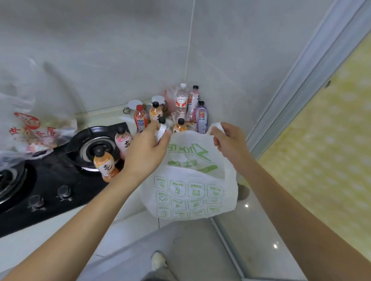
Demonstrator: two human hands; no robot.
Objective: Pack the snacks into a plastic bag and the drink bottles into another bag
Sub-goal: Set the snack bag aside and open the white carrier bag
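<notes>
white bag (191,195) – thin, limp film with green print, hangs off the surface edge, take by handles | left hand (147,148) and right hand (228,145) – fingers pinch one handle each, mouth spread | drink bottles (182,107) – upright beyond, hard, likely heavy, grip mid-body

Thin, crinkled white plastic bag (191,182) with matt green print at centre; glossy black glass hob (42,190) at left; clear plastic bottles (181,102) by smooth grey wall tiles (120,43).
</notes>
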